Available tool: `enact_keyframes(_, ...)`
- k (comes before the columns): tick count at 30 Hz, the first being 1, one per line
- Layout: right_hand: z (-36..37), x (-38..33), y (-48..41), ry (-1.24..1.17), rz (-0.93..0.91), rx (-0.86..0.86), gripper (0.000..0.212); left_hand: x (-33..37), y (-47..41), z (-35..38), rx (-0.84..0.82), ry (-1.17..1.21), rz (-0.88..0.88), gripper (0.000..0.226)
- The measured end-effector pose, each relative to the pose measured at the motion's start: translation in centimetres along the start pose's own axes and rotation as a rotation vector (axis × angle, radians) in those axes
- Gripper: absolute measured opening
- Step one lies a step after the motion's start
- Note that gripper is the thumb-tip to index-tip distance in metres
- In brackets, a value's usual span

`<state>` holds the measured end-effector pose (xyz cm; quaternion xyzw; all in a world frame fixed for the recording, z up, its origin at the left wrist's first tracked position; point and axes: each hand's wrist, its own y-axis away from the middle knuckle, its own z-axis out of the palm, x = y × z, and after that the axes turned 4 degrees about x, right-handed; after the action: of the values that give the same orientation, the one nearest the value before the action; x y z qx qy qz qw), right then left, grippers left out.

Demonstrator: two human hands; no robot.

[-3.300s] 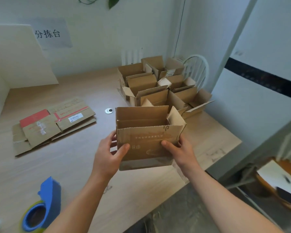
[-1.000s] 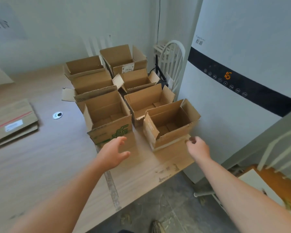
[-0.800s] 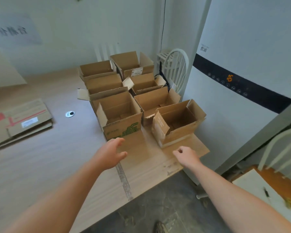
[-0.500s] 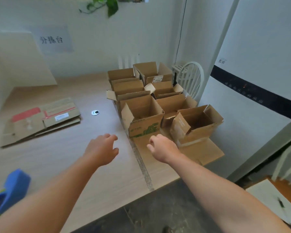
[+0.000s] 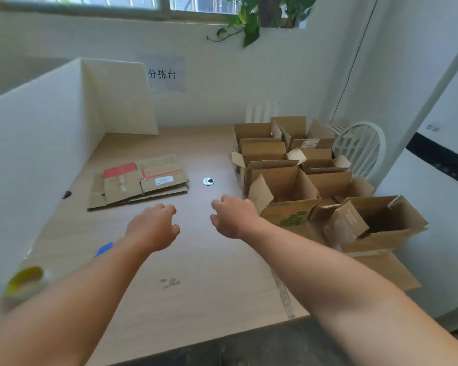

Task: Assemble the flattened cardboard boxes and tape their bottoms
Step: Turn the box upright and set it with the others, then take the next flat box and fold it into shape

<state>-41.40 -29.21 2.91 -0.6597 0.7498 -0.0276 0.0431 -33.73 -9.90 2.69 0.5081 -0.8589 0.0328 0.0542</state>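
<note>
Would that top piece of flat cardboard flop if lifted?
The flattened boxes look thin, so probably light. Likely fairly stiff, though they may bend at the visible creases. Loosely stacked, the top one would probably slide if pushed.

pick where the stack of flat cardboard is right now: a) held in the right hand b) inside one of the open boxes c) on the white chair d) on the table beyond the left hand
D: the flat cardboard stack lies on the table beyond the left hand, untouched; the right hand holds nothing, and the open boxes stand further right.
</note>
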Motion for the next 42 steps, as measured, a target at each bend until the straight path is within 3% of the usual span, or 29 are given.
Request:
enact_keyframes(9,0.3,-3.2,-9.7,0.069,-0.060,-0.020,0.028,-6.2,-5.2,-1.7,0.053,-0.053,-0.081,0.046)
enact_keyframes(20,6.2,-5.0,-26.3,0.040,-0.098,-0.142,0.030,-15.8,-16.1,0.0,0.018,-0.006,-0.271,0.046)
enact_keyframes(27,10.7,-5.1,-34.6,0.058,-0.114,-0.202,0.024,-21.3,-22.5,2.6,-0.121,-0.011,-0.354,0.045)
enact_keyframes(32,14.0,-5.4,-40.2,0.014,-0.015,-0.246,0.034,-25.0,-27.8,5.1,-0.116,0.043,-0.369,0.045)
enact_keyframes(38,18.7,-6.2,-44.9,-0.242,0.299,-0.295,0.041,-30.4,-33.0,9.6,-0.131,0.125,-0.419,0.050)
enact_keyframes(42,20.8,-5.1,-46.8,-0.283,0.492,-0.251,0.050,-32.9,-34.7,12.4,-0.143,0.191,-0.468,0.053)
